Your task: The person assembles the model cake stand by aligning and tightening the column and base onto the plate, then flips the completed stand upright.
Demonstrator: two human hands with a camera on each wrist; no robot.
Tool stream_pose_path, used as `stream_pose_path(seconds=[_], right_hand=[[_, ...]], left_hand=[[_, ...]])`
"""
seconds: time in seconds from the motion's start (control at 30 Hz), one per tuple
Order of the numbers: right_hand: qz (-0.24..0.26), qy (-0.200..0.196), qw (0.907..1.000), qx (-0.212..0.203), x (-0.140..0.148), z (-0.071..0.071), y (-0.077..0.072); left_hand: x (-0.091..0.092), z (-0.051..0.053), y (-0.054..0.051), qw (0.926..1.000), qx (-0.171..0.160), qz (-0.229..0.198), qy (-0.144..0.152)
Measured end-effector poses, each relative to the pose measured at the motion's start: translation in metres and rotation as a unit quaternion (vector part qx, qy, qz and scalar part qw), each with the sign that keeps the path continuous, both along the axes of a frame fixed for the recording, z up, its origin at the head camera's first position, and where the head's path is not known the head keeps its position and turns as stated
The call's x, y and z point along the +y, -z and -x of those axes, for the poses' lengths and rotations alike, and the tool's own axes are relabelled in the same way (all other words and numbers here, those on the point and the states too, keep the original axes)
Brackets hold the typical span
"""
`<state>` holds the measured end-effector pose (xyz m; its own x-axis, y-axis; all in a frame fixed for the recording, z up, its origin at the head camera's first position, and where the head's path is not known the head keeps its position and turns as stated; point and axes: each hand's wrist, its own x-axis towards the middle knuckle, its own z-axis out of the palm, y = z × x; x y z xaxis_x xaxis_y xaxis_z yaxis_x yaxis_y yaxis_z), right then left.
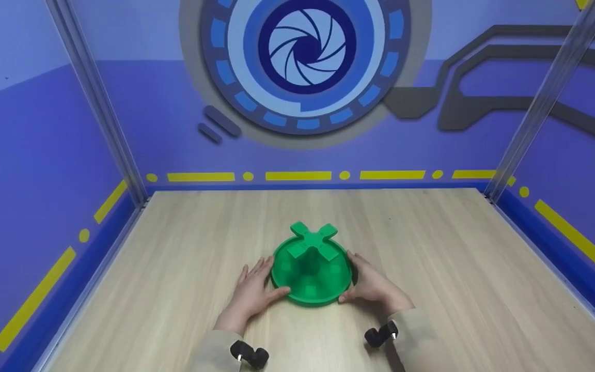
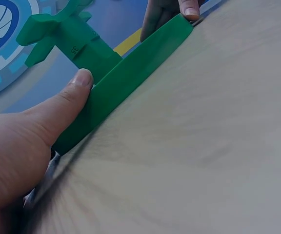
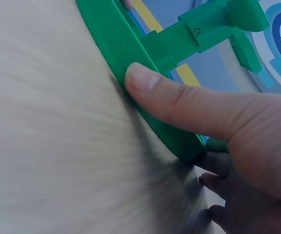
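Note:
A green round dish (image 1: 312,300) with a low rim rests on the table between my hands. From its middle rises a stepped green post (image 2: 94,53), which carries a four-armed cross top (image 1: 313,240). Small dark numerals mark the post in both wrist views. My left hand (image 1: 250,295) holds the left side, its thumb (image 2: 72,95) against the near rim and its fingers along the outer edge. On the opposite side my right hand (image 1: 377,288) grips the rim, the thumb (image 3: 152,87) pressed to the front wall and the fingers partly hidden behind the edge.
The light wood table (image 1: 184,243) stretches out around the dish. Blue printed panels (image 1: 297,155) with yellow dashes stand at the back and both sides, joined by metal corner posts (image 1: 96,98). A small black device (image 1: 250,354) is on each sleeve.

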<state>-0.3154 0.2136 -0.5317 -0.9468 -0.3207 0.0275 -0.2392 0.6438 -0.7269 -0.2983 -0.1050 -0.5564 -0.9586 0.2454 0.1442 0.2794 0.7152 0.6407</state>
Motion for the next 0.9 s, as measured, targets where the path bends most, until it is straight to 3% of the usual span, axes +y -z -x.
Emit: stream_pose_path(seconds=[0.27, 0.57, 0.77, 0.9], right_hand=[[-0.006, 0.009, 0.9999, 0.011, -0.0007, -0.0010, 0.0012], [-0.007, 0.012, 0.9998, 0.015, -0.0012, 0.0011, 0.0033], [0.045, 0.008, 0.9989, -0.006, 0.0010, 0.0044, 0.0023], [0.076, -0.004, 0.9971, -0.011, 0.0037, 0.0056, -0.0013]], left_hand=[[-0.0009, -0.0016, -0.0013, 0.9999, -0.013, -0.006, 0.007], [-0.0015, -0.0016, -0.0003, 0.9999, 0.001, -0.007, 0.011], [-0.0010, -0.0016, -0.0013, 0.9995, 0.000, -0.030, 0.008], [-0.0004, -0.0020, -0.0048, 0.9969, -0.022, -0.076, -0.002]])
